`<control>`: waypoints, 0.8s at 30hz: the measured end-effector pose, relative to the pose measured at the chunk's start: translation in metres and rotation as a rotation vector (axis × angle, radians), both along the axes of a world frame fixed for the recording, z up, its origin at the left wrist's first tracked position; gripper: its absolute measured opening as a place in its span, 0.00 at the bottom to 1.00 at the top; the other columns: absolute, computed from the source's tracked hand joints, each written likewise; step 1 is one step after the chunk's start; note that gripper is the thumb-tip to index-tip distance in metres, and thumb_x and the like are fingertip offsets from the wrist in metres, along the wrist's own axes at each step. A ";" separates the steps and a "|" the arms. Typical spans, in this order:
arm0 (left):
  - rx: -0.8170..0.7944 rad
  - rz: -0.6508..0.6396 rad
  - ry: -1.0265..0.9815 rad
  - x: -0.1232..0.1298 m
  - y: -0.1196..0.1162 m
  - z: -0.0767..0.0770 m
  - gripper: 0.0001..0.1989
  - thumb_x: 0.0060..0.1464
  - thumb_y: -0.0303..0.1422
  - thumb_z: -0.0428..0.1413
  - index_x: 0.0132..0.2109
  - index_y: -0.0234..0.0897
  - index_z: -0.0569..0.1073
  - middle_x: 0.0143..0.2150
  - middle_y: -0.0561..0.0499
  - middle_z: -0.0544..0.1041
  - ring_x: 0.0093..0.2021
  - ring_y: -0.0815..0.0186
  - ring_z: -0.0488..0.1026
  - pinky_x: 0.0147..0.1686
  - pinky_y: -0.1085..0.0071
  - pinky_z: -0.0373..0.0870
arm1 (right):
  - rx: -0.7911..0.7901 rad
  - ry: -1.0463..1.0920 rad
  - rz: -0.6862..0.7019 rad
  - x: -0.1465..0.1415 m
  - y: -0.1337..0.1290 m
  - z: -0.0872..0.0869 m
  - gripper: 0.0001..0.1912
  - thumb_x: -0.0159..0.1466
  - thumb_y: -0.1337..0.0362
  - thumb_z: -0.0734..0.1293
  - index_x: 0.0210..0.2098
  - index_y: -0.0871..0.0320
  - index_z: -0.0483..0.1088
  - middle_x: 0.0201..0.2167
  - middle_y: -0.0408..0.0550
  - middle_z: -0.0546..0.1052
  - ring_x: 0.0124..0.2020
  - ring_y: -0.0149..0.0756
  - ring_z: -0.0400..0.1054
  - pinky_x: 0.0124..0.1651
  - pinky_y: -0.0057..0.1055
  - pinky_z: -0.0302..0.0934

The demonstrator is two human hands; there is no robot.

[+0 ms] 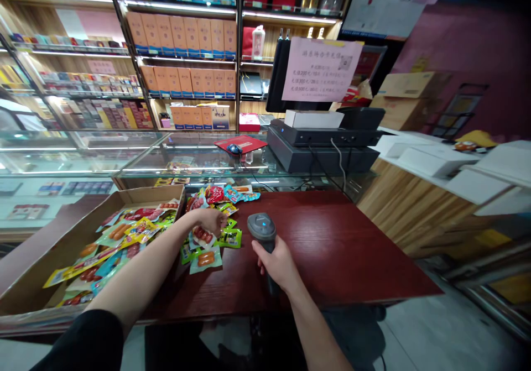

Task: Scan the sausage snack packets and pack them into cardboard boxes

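My right hand [276, 260] is wrapped round the handle of a dark grey barcode scanner [261, 224], held above the red-brown table with its head up and a small blue light showing. Over a loose pile of snack packets, my left hand [212, 221] has its fingers curled downward; what they grip, if anything, is hidden. Close beneath it lie a clear packet of small sausages [203, 237] and a green packet [230, 238]. Nearer to me is another clear sausage packet [206, 258]. Red and blue packets [215, 194] lie at the pile's far side.
A shallow cardboard box [25, 277] of mixed snack packets stands at the left, under my left forearm. Behind the table [332, 244] is a glass counter [186, 152] with a mouse [234, 149], a monitor bearing a pink sign [319, 69], and cables. Stocked shelves line the back wall.
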State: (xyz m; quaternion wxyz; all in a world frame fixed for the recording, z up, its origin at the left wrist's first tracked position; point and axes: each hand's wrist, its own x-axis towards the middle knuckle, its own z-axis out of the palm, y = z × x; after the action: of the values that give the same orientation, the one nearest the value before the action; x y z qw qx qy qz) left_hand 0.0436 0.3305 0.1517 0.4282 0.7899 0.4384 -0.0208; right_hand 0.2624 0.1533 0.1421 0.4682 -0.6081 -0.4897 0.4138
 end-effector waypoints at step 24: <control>-0.205 0.560 -1.007 0.022 0.000 0.029 0.27 0.35 0.36 0.75 0.45 0.34 0.80 0.40 0.46 0.83 0.28 0.72 0.75 0.25 0.77 0.68 | 0.077 0.004 -0.014 -0.018 0.002 0.024 0.14 0.59 0.54 0.71 0.33 0.57 0.67 0.14 0.38 0.70 0.11 0.31 0.64 0.15 0.24 0.57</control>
State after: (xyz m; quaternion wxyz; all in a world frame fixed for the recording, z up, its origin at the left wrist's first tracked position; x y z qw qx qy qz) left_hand 0.0653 0.3308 0.1804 0.6473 0.5110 0.3689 0.4287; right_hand 0.2446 0.1548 0.1665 0.4949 -0.5923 -0.5002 0.3925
